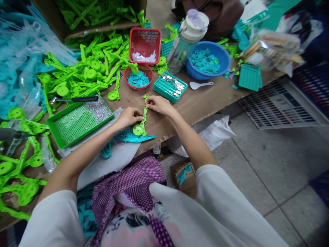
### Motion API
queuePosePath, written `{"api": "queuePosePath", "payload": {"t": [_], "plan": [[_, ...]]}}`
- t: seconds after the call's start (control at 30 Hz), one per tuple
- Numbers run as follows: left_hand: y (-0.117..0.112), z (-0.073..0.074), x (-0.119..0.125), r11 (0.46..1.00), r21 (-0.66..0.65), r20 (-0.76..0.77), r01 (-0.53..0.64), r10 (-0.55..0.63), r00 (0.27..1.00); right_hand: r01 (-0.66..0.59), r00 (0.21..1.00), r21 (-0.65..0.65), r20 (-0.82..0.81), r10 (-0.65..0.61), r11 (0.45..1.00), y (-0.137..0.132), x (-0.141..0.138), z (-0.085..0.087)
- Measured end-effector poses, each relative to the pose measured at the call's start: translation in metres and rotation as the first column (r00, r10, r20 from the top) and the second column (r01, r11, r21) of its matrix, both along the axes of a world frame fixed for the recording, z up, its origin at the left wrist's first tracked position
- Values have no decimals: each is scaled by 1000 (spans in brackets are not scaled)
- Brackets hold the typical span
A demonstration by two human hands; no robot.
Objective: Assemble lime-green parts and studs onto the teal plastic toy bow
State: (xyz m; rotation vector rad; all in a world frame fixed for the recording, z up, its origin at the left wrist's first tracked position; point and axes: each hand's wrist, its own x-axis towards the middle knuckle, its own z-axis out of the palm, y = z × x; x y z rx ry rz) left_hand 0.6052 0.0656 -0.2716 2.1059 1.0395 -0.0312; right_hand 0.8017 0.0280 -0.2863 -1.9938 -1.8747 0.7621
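A long lime-green plastic part (pixel 139 129) with a round disc at its near end lies on the cardboard-covered table in front of me. My left hand (pixel 130 117) pinches its edge around the middle, fingers curled. Near its far end, my right hand (pixel 157 104) has thumb and fingertips closed on the same part. Whether a smaller piece sits under the fingertips is hidden. Just below lies a blue plastic piece (pixel 128 136) with thin wires. A teal tray of round silver pieces (pixel 164 90) stands beyond my right hand.
Left of my left arm is a green tray (pixel 67 127) of small metal bits, a black-handled tool (pixel 84 98) across it. Beyond stand a red basket (pixel 145 61), a small red bowl (pixel 149 79), a bottle (pixel 185 41), a blue bowl (pixel 226 65) and a white spoon (pixel 201 85). Green parts (pixel 89 73) pile up left.
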Motion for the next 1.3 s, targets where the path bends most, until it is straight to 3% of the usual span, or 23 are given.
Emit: {"api": "queuePosePath", "payload": {"t": [0.2, 0.5, 0.67, 0.9, 1.3], "plan": [[4, 5, 6, 998, 46, -79, 31, -27, 997, -7, 1000, 4, 2, 7, 1000, 0, 1, -1], [-6, 1, 11, 975, -104, -36, -198, 195, 980, 0, 1000, 2, -3, 0, 1000, 0, 1, -1], [0, 2, 17, 970, -166, -108, -176, 160, 981, -3, 1000, -10, 7, 3, 1000, 0, 0, 0], [-5, 3, 22, 982, -19, -227, -189, 180, 957, -5, 1000, -14, 25, 5, 1000, 0, -1, 1], [-8, 2, 19, 986, -33, -178, -163, 154, 972, -48, 998, -60, 28, 50, 997, 8, -1, 6]]}}
